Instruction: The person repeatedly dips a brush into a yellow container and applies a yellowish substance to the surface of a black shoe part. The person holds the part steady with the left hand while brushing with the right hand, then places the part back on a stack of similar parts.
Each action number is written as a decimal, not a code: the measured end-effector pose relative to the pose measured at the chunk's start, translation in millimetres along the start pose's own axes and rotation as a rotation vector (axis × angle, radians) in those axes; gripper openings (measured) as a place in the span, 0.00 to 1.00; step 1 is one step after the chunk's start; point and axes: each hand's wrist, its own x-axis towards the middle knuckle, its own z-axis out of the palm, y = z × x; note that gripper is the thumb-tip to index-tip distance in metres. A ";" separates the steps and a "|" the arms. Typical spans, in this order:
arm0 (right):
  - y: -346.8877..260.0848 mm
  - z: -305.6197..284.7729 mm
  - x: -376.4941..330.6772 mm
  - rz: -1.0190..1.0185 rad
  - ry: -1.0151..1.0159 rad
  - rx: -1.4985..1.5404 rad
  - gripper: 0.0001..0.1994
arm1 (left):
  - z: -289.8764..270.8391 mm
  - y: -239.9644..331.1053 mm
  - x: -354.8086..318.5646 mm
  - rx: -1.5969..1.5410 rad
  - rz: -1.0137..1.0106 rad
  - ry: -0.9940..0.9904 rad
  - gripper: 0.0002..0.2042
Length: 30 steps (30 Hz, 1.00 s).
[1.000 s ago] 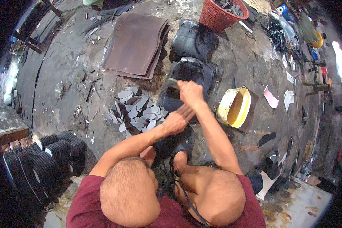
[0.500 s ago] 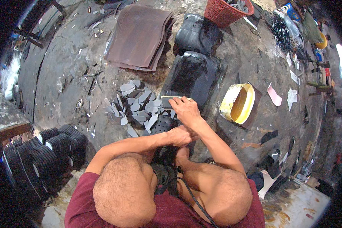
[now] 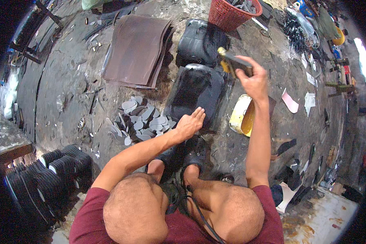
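Observation:
My right hand (image 3: 255, 81) is raised above the floor, closed round a dark flat spreader (image 3: 236, 64) with yellow along its edge and tip; it is slightly blurred. My left hand (image 3: 190, 124) lies with fingers stretched out on the near edge of a shiny black sheet (image 3: 195, 91). Farther off, another black piece (image 3: 202, 42) adjoins this sheet. Right of the sheet stands a cut-open white and yellow tub (image 3: 240, 116) with yellowish stuff inside, partly hidden by my right forearm. Left of my left hand lies a pile of grey sole-shaped pieces (image 3: 144, 120).
A stack of brown sheets (image 3: 136, 51) lies at the far left of the black pieces. Beyond them stands a red basket (image 3: 234, 15). Rows of black soles (image 3: 55, 175) stand at the near left. Scraps, including a pink one (image 3: 289, 101), lie to the right.
My right hand has lifted the spreader off the sheet's near edge and swung it up and to the right. My left hand has moved forward from beside my right wrist onto the sheet.

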 end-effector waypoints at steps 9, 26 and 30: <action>117.0 87.6 1.8 -0.159 -0.370 -0.433 0.24 | -22.4 0.2 -20.1 -0.088 -0.009 -0.071 0.27; 111.8 35.2 15.7 0.255 -0.597 -0.807 0.20 | -23.1 -10.0 -22.5 -0.096 -0.004 -0.100 0.29; 124.5 27.4 -53.2 0.276 -0.610 -0.742 0.23 | -16.3 -7.7 -17.8 -0.121 0.012 -0.061 0.29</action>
